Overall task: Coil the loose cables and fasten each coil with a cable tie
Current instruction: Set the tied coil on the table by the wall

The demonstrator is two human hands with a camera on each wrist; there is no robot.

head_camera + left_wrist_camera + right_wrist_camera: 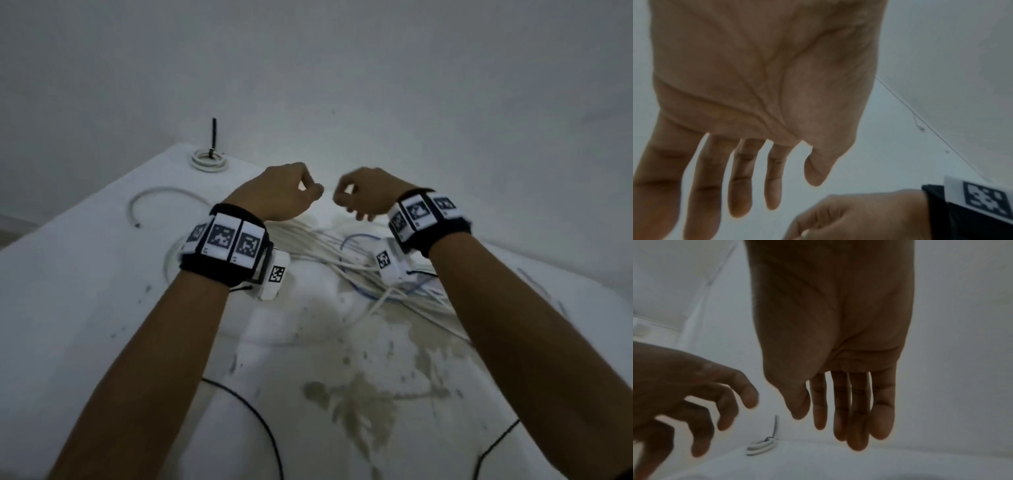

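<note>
Both hands hung above the counter [85,274] at mid-frame. The left hand [281,193] and right hand [366,193] had loosely curled fingers, holding nothing. Loose white cables [342,260] sprawled below them; a tied coil [209,159] sat upper left.

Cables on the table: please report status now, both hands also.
Left hand and right hand raised, holding nothing. One tied coil at far corner. White cable pile loose below hands. Nothing in the way.
</note>
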